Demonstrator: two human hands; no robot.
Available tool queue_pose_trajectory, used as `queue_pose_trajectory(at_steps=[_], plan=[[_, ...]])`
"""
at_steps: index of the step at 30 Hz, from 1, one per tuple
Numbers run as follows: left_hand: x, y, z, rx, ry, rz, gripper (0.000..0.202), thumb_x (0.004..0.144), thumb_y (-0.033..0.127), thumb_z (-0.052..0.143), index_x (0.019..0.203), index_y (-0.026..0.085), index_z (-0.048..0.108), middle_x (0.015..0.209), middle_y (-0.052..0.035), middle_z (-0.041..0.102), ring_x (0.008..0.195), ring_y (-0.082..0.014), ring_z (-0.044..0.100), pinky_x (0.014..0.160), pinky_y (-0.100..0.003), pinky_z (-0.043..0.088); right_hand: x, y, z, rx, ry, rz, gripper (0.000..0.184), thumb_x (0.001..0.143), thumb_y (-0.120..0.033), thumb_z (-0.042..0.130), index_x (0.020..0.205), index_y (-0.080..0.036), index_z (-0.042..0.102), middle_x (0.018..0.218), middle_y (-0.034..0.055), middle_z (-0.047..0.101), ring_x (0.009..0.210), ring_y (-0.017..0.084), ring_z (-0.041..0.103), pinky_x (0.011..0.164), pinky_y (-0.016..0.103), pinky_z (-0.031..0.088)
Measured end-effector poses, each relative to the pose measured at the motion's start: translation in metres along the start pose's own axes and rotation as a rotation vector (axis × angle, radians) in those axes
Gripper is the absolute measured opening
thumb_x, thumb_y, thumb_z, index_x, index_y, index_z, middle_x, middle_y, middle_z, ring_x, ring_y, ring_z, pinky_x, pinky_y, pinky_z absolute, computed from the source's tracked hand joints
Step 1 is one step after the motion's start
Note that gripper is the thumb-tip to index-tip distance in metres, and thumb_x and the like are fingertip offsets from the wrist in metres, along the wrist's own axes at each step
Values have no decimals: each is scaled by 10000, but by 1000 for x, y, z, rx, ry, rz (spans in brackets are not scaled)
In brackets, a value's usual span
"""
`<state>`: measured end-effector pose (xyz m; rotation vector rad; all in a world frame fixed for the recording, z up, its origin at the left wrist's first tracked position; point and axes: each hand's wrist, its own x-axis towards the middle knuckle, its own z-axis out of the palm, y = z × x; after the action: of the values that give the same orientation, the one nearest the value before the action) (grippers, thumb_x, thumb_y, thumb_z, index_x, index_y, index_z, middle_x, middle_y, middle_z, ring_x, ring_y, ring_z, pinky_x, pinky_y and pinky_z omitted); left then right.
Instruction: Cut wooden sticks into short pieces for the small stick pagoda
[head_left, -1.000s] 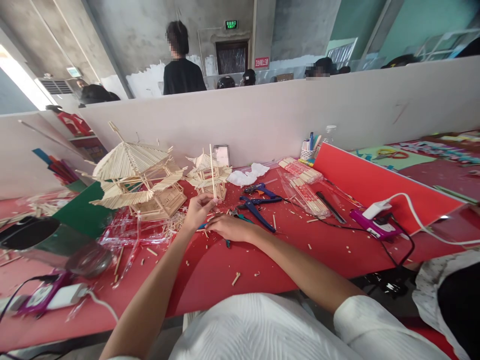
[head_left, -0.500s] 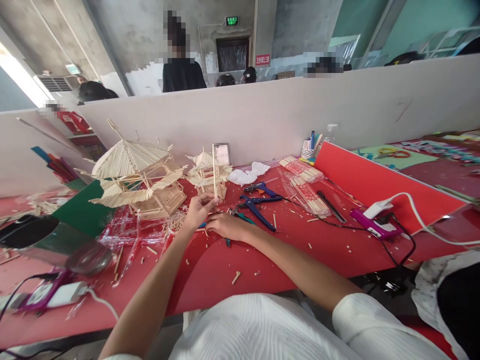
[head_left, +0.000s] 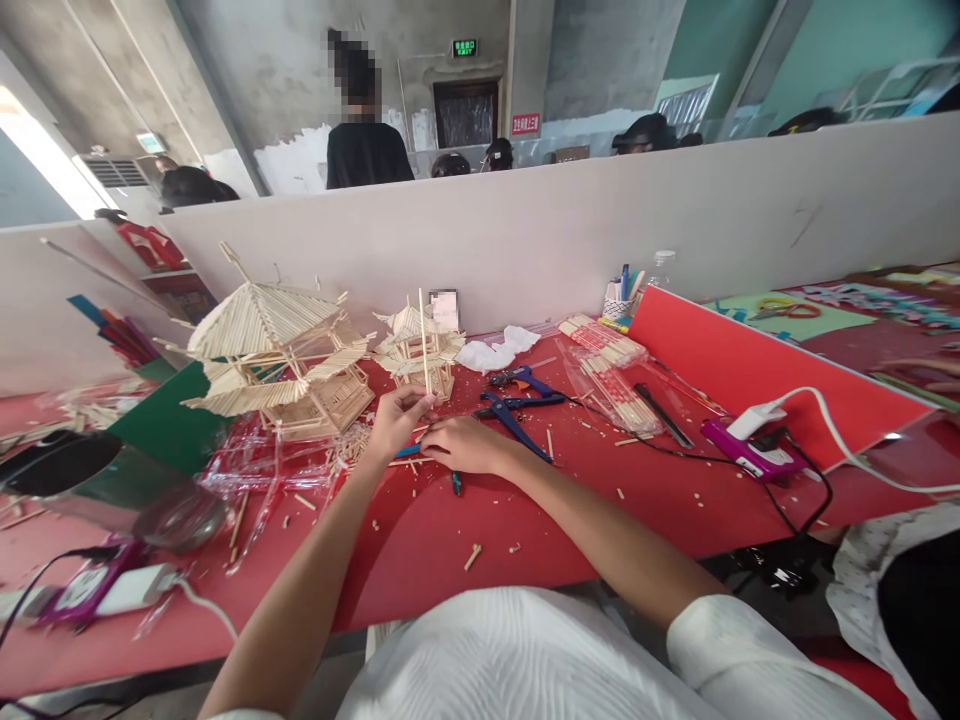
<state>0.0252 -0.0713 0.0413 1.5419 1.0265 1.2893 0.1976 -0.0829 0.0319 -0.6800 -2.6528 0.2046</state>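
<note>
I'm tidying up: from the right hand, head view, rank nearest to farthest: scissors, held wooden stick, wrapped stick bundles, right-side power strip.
1. Wooden stick: upright in the left hand.
2. Wrapped stick bundles: right, farther back.
3. Power strip: farther right.
4. Scissors: behind the red board.

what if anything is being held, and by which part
The left hand holds a pale stick by its lower part; whether the right hand holds anything cannot be told.

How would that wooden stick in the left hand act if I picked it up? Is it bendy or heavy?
The wooden stick is probably stiff: it points up, straight and without drooping, from the left hand. It's likely light too, since it is so thin. It might snap if bent hard, being so slender.
</note>
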Motion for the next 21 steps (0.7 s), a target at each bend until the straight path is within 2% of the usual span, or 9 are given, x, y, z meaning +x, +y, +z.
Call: queue_pose_trajectory(at_steps=[5,9,13,16,21], plan=[[1,1,0,28,13,24,477,689,578,800,825,137,681,786,-83,745,643,-178,675,663,-297,557,-9,3,-26,-159,-19,243,239,996,-286,509,936,-193,721,969,82,734,889,206,671,769,274,444],[1,-2,0,36,5,6,489,694,587,791,836,132,680,804,-83,745,681,-175,669,686,-289,547,-17,13,-39,-315,-8,473,306,1000,-377,493,1071,-148,681,1082,153,691,1050,289,628,874,354,466],[2,-10,-2,119,-63,-43,451,706,558,786,809,134,674,758,-58,730,634,-142,628,629,-247,500,-29,25,-48,-353,-128,658,409,974,-429,524,1236,-126,602,1236,220,609,1172,357,573,922,428,469],[2,-15,-1,161,-137,-112,435,669,536,809,772,142,657,700,-34,706,614,-148,631,612,-250,497,-36,34,-53,-295,-238,707,460,946,-463,562,1289,-157,560,1297,215,567,1189,361,578,916,434,481],[0,-19,1,197,-253,-215,401,648,506,813,764,152,664,727,-45,718,684,-191,685,650,-282,532,-40,44,-55,-240,-311,725,508,896,-421,629,1324,-168,526,1325,210,561,1164,368,608,907,440,493]])
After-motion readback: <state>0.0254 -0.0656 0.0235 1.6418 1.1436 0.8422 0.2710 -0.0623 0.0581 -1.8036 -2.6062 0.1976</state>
